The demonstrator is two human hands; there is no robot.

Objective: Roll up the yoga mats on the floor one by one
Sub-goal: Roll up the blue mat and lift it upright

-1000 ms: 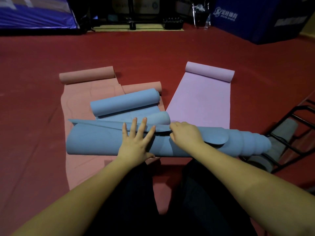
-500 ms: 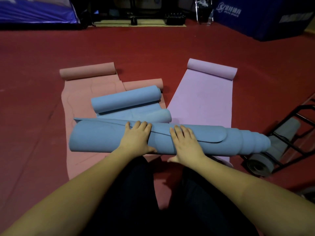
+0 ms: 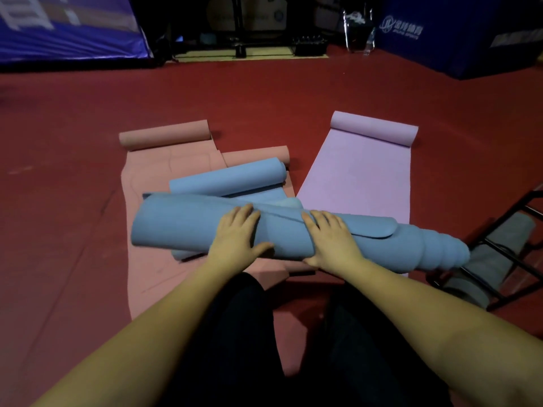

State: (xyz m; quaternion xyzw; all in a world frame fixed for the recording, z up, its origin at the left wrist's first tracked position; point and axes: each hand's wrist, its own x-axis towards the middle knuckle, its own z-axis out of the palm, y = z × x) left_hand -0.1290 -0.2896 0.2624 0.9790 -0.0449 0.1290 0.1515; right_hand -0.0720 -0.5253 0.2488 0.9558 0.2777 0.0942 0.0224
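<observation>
A thick blue mat roll (image 3: 188, 227) lies crosswise in front of me, its right end telescoped out in steps. My left hand (image 3: 238, 233) grips it near the middle, fingers over the top and thumb on the near side. My right hand (image 3: 329, 236) grips it just to the right in the same way. Behind it sits a second blue mat (image 3: 229, 177), partly rolled. A pink mat (image 3: 147, 218) lies flat underneath with a rolled far end. A lilac mat (image 3: 361, 177) lies flat to the right, its far end rolled.
A black metal rack (image 3: 511, 254) at the right holds a rolled grey mat (image 3: 496, 259). Red floor (image 3: 58, 230) surrounds the mats. Blue padded blocks (image 3: 458, 33) and dark equipment stand along the far edge. My dark-trousered knees are below the roll.
The blue roll has turned forward, away from me, covering more of the second blue mat. Both hands went from flat on top to wrapped over the roll.
</observation>
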